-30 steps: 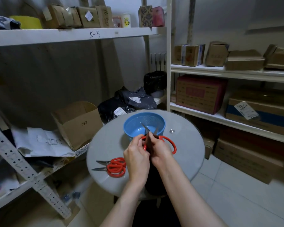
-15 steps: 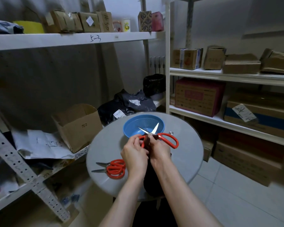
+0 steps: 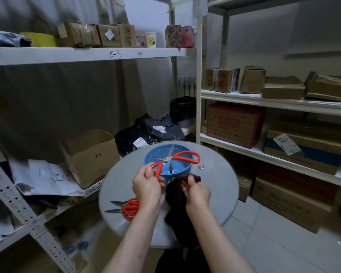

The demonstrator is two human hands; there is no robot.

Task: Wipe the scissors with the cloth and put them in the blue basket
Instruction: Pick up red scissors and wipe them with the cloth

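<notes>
The blue basket [image 3: 172, 179] stands on the far half of the round grey worktop [image 3: 215, 191]. Low inside it a small dark pointed shape shows, but what it is cannot be told.

The scissors [image 3: 166, 159] are held over the mouth of the basket with the blades spread wide, so the two halves make a cross. One half lies left to right: its blade points left over the near-left rim, and its red loop handle reaches over the right rim. Whether it touches the rim cannot be told. The other half runs away from the person, with its blade pointing to the far rim and its red handle coming back toward the body.

The left hand [image 3: 147, 186] grips that near handle, fingers curled round it. Just beside it, the right hand [image 3: 197, 191] clutches a dark brown cloth [image 3: 175, 196], which hangs down past the near edge of the worktop, apart from the blades.

A second pair of scissors [image 3: 127, 208] with red handles lies flat at the near-left of the worktop, its blades slightly parted and pointing left.

On the shelf [image 3: 47, 211] to the left sits an open cardboard box [image 3: 91, 156]; its contents are hidden.
</notes>
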